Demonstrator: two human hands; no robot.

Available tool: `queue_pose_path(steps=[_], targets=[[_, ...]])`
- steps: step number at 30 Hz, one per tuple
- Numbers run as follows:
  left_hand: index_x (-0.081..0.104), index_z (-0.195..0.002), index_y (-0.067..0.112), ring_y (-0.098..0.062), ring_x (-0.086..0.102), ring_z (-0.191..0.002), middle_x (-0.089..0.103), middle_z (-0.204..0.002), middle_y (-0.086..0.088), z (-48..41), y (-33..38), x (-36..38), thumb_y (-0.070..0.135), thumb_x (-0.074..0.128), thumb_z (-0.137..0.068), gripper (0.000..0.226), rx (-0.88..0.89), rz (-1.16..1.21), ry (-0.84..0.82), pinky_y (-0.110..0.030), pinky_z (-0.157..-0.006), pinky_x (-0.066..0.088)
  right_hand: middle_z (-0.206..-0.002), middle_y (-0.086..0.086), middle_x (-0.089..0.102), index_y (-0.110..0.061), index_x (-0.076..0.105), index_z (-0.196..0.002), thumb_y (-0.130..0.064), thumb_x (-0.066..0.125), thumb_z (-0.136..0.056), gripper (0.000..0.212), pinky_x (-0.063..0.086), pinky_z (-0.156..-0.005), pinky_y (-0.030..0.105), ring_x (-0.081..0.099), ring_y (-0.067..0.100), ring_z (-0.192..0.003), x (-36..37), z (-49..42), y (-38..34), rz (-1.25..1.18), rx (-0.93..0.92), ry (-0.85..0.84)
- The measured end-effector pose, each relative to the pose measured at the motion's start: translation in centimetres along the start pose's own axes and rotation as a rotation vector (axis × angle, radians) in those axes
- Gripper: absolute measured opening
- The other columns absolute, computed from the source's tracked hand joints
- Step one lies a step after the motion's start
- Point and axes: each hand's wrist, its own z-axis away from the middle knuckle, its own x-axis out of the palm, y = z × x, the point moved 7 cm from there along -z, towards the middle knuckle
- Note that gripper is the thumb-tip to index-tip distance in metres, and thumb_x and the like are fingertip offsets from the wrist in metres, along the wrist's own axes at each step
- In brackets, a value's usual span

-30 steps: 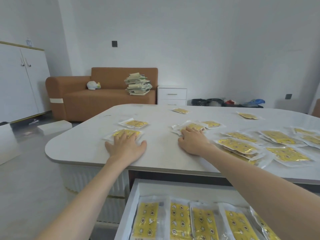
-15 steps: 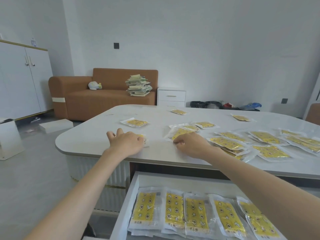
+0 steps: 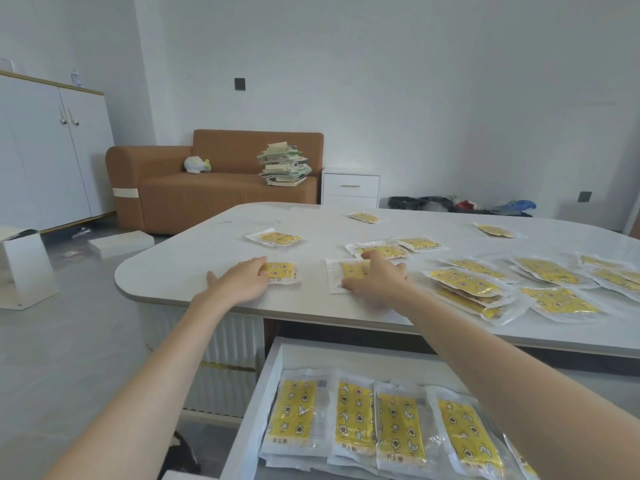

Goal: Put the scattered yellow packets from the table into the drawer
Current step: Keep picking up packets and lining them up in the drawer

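Yellow packets in clear wrap lie scattered over the white table. My left hand rests flat on the left end of one packet near the table's front edge, thumb splayed to the left. My right hand arches over a second packet, which it pinches between thumb and fingers. Under the table edge the white drawer stands pulled out, with a row of several packets lying side by side in it. My right forearm hides the row's right end.
More packets lie further back and in an overlapping heap on the right. Beyond the table stand a brown sofa with a book stack, a white nightstand and a white cabinet.
Both hands have slid back toward the near table edge, each dragging its packet along. My right hand has curled round its packet. The view has shifted left and down a little.
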Motion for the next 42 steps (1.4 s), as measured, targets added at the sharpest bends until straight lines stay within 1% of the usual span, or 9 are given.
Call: queue_pose_path(steps=[5, 9, 17, 22, 27, 29, 33, 38, 42], targets=[[0.032, -0.143, 0.033, -0.027, 0.017, -0.137, 0.025, -0.146, -0.006, 0.5, 0.0, -0.4, 0.055, 0.043, -0.089, 0.06, -0.078, -0.035, -0.033, -0.045, -0.107, 0.021, -0.127, 0.009, 0.049, -0.011, 0.035, -0.14, -0.014, 0.076, -0.076, 0.076, 0.041, -0.076, 0.028, 0.051, 0.023, -0.108, 0.2, -1.1, 0.4, -0.294, 0.094, -0.056], [0.053, -0.12, 0.026, -0.028, 0.032, -0.124, 0.04, -0.13, -0.01, 0.7, 0.5, -0.2, 0.058, 0.063, -0.074, 0.057, -0.166, 0.14, -0.005, -0.037, -0.105, 0.032, -0.086, 0.008, 0.055, 0.0, 0.059, -0.115, -0.001, 0.065, -0.076, 0.04, 0.036, -0.047, 0.019, 0.048, 0.015, -0.059, 0.3, -1.1, 0.2, -0.263, 0.079, -0.09], [0.052, -0.1, 0.009, -0.025, 0.053, -0.092, 0.059, -0.113, -0.013, 0.8, 2.7, -0.1, 0.019, 0.047, -0.094, 0.013, -0.123, 0.595, 0.022, -0.026, -0.071, 0.04, -0.089, 0.009, 0.056, -0.006, 0.057, -0.088, -0.005, 0.047, -0.092, 0.011, 0.05, -0.057, 0.025, 0.052, 0.018, -0.064, -2.1, -0.9, 1.2, -0.632, 0.12, 0.098], [0.057, -0.115, 0.002, -0.024, 0.055, -0.092, 0.062, -0.118, -0.015, 0.7, 3.5, 0.0, 0.002, 0.046, -0.095, 0.024, -0.147, 1.049, 0.119, -0.028, -0.082, 0.043, -0.082, 0.01, 0.061, -0.003, 0.056, -0.086, -0.006, 0.046, -0.098, 0.016, 0.054, -0.071, 0.031, 0.059, 0.018, -0.069, -2.4, 0.8, -1.0, -1.132, 0.079, -0.056], [0.061, -0.087, 0.004, -0.011, 0.068, -0.058, 0.071, -0.063, 0.001, 1.1, 5.5, 1.2, -0.005, 0.044, -0.095, 0.021, -0.111, 1.467, -0.055, -0.026, -0.062, 0.054, -0.083, 0.009, 0.067, -0.005, 0.063, -0.086, -0.009, 0.062, -0.089, 0.005, 0.059, -0.057, 0.022, 0.068, 0.018, -0.066, -1.8, 1.6, -1.6, -0.879, -0.017, 0.022], [0.062, -0.09, 0.011, -0.012, 0.068, -0.067, 0.072, -0.068, 0.004, 1.9, 6.4, 1.2, 0.0, 0.041, -0.096, 0.025, -0.078, 1.469, -0.129, -0.018, -0.06, 0.055, -0.085, 0.009, 0.068, -0.009, 0.062, -0.079, -0.012, 0.068, -0.085, 0.009, 0.06, -0.062, 0.027, 0.068, 0.02, -0.068, -1.7, 1.4, -0.9, -0.836, 0.003, 0.119], [0.048, -0.133, 0.0, -0.027, 0.058, -0.108, 0.058, -0.124, -0.015, 2.9, 7.7, 1.5, 0.015, 0.029, -0.104, 0.038, -0.111, 1.493, -0.125, -0.006, -0.052, 0.041, -0.078, -0.002, 0.062, -0.015, 0.063, -0.077, -0.027, 0.072, -0.081, 0.016, 0.05, -0.068, 0.028, 0.056, 0.012, -0.067, -1.0, 1.2, -0.3, -0.753, 0.045, 0.204], [0.059, -0.087, 0.009, -0.017, 0.059, -0.073, 0.064, -0.089, -0.009, 1.7, 7.0, 2.1, 0.014, 0.048, -0.098, 0.016, -0.096, 1.449, -0.023, -0.027, -0.068, 0.045, -0.062, -0.003, 0.052, -0.015, 0.06, -0.068, -0.032, 0.067, -0.083, 0.024, 0.038, -0.057, 0.024, 0.047, 0.013, -0.058, -0.4, 1.4, -0.3, -0.592, 0.042, 0.133], [0.054, -0.102, 0.005, -0.018, 0.059, -0.075, 0.062, -0.087, -0.007, 1.2, 6.4, 1.9, 0.008, 0.051, -0.096, 0.007, -0.093, 1.453, 0.056, -0.031, -0.074, 0.049, -0.079, 0.001, 0.064, -0.015, 0.073, -0.09, -0.027, 0.054, -0.09, 0.022, 0.042, -0.066, 0.027, 0.054, 0.02, -0.077, -2.1, 1.5, -0.2, -0.393, -0.085, 0.161]])
